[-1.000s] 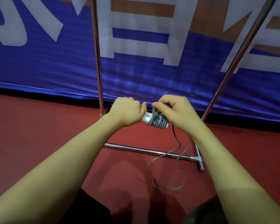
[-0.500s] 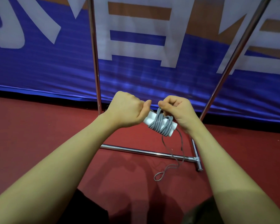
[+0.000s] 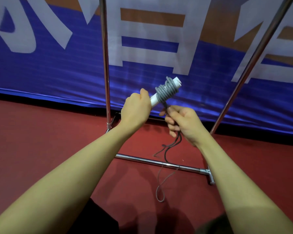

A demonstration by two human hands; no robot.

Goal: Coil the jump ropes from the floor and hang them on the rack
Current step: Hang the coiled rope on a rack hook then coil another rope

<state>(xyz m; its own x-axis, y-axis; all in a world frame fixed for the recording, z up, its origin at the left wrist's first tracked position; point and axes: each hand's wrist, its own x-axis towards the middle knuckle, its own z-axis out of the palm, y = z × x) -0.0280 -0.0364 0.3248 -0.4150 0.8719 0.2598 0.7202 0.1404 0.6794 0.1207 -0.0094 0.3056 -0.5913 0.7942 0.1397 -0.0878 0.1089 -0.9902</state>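
A: Where's the jump rope (image 3: pixel 166 92) now?

B: In the air before the rack (image 3: pixel 105 65), its grey cord wound round the white handles, whose long axis tilts up to the right. The left hand (image 3: pixel 137 109) is clenched on the lower end.

A: And the right hand (image 3: pixel 184 124)?

B: Just below the coil, grasping the loose tail, which trails to the floor (image 3: pixel 41 141).

A: Changed since half a second ago?

B: The bundle has swung from tilting down-right to up-right, and the right hand has dropped beneath.

The banner (image 3: pixel 193 68) bears large white characters, cropped and unreadable.
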